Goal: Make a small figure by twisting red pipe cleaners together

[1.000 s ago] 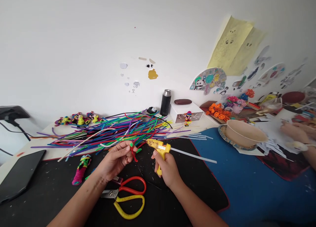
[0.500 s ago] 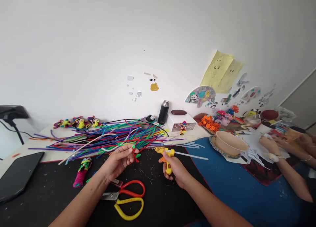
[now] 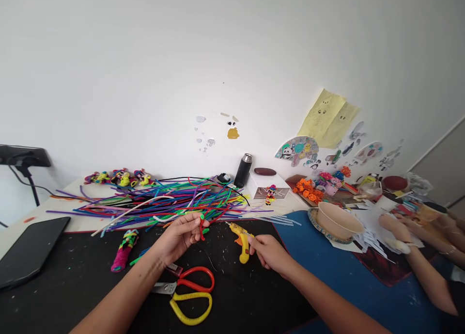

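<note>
My left hand (image 3: 180, 238) is closed in a pinch on a small bent red and green pipe-cleaner piece (image 3: 202, 227), held just above the black mat (image 3: 72, 285). A yellow hot glue gun (image 3: 241, 241) lies on the mat with its nozzle pointing up-left. My right hand (image 3: 269, 252) rests beside it on the right, fingers loosely spread, fingertips touching the gun's rear. Red and yellow scissors (image 3: 192, 291) lie on the mat in front of both hands.
A large heap of coloured pipe cleaners (image 3: 160, 201) spreads behind the hands. A pink-and-green wrapped figure (image 3: 124, 256) and a dark tablet (image 3: 29, 250) lie left. Behind stand a black flask (image 3: 242, 171) and a white box (image 3: 269, 184). At right are a beige bowl (image 3: 337, 218) and another person's hands (image 3: 397, 227).
My right hand carried the glue gun away from the pipe-cleaner piece, laid it on the mat and loosened its grip. The view tilted up and right. My left hand kept its hold.
</note>
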The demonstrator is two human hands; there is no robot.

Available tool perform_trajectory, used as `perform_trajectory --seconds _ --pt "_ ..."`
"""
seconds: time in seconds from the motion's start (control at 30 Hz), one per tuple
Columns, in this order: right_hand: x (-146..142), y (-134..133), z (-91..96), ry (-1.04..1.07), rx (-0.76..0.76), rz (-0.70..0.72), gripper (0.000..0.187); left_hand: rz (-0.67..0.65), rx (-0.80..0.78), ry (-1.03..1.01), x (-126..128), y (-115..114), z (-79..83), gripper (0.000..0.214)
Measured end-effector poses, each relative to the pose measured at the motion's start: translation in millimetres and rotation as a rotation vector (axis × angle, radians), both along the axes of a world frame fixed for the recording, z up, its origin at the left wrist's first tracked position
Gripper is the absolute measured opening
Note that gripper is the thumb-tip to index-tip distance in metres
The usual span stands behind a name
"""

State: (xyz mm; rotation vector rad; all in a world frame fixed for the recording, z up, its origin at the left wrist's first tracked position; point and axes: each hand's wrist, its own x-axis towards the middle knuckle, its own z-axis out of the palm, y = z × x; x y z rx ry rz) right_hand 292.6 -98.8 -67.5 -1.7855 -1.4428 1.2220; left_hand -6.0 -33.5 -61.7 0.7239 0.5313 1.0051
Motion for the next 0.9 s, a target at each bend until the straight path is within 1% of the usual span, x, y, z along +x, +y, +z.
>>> perform_trajectory --seconds 0.07,0.13,0.23,0.33,0.43,0.53,0.7,0.8,0.9 --pt "-9.6 -0.8 1.1 0.104 0.045 -0.010 0.054 -0.009 -0.012 -0.002 0.6 0.4 -2.5 0.033" --pt "-28.0 3.2 1.5 0.216 0.069 0.008 0.054 -0.020 -0.019 0.002 1.0 0.6 -5.2 0.034" --pt "-64.6 17.4 0.1 0.408 0.097 0.074 0.056 -0.036 -0.014 -0.006 0.5 0.9 -8.0 0.029" --pt "-99.5 34.7 -3.6 0.605 0.115 0.062 0.057 -0.045 -0.015 -0.049 -1.7 2.3 -10.1 0.025" --pt "-121.6 48.4 -6.6 0.777 0.103 0.075 0.051 -0.045 -0.022 -0.093 -4.3 5.0 -12.4 0.027" --pt "-128.1 57.4 -5.5 0.888 0.081 0.077 0.048 -0.029 -0.039 -0.112 -5.2 6.9 -13.2 0.028" --pt "-126.2 67.1 -0.3 0.930 0.077 0.087 0.046 -0.042 -0.038 -0.133 -1.7 5.9 -9.8 0.028" --pt "-128.7 70.2 -3.1 0.961 0.049 0.099 0.045 -0.043 -0.038 -0.130 -0.5 5.5 -9.2 0.027" --pt "-132.0 70.8 -8.8 1.002 0.030 0.095 0.044 -0.036 -0.028 -0.110 -0.4 6.3 -11.8 0.024"
